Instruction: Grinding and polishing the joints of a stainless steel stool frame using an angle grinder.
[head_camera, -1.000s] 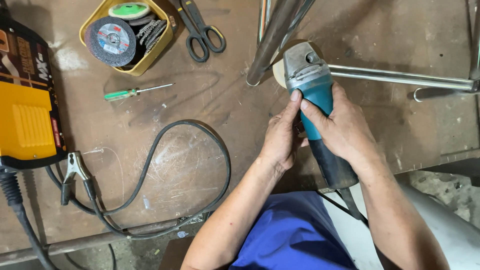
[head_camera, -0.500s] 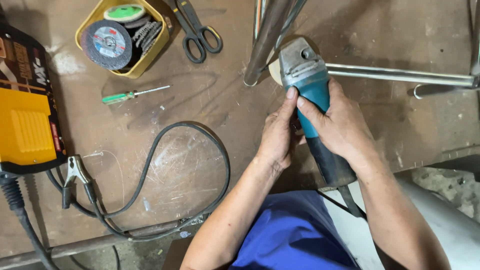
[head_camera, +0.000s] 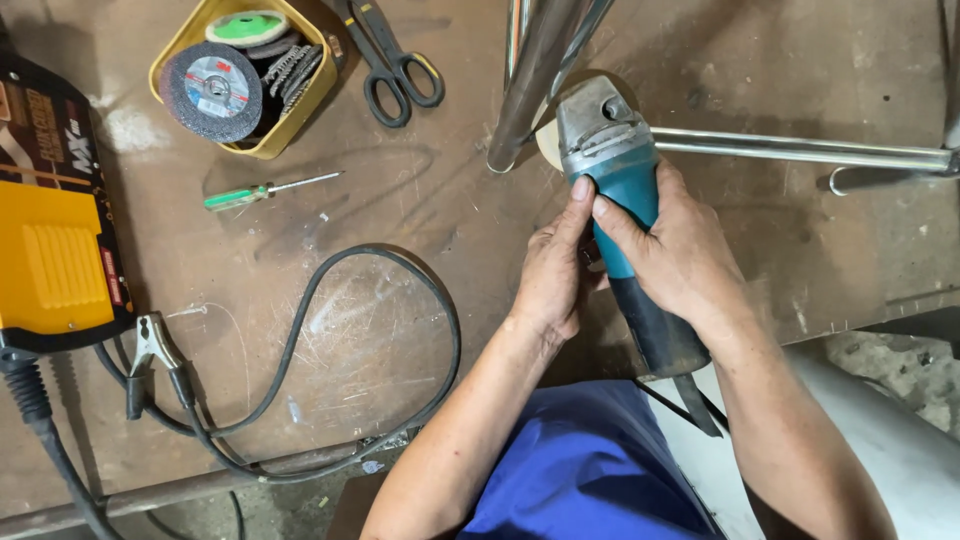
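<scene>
A teal and black angle grinder (head_camera: 620, 190) with a grey metal head lies across the brown workbench (head_camera: 400, 300). My right hand (head_camera: 680, 255) wraps around its teal body from the right. My left hand (head_camera: 555, 270) grips the body from the left, fingertips up by the grey head. The grinder's pale disc (head_camera: 547, 145) sits against a shiny steel tube (head_camera: 535, 80) that crosses a thinner steel rod (head_camera: 800, 150).
A yellow tin (head_camera: 245, 70) holds several grinding discs at the back left. Black-handled scissors (head_camera: 390, 70) and a green screwdriver (head_camera: 265, 190) lie near it. A yellow welding unit (head_camera: 55, 240), its clamp (head_camera: 155, 345) and a looped black cable (head_camera: 400, 330) occupy the left.
Both hands and the grinder have shifted slightly toward the tube. The grip looks unchanged.
</scene>
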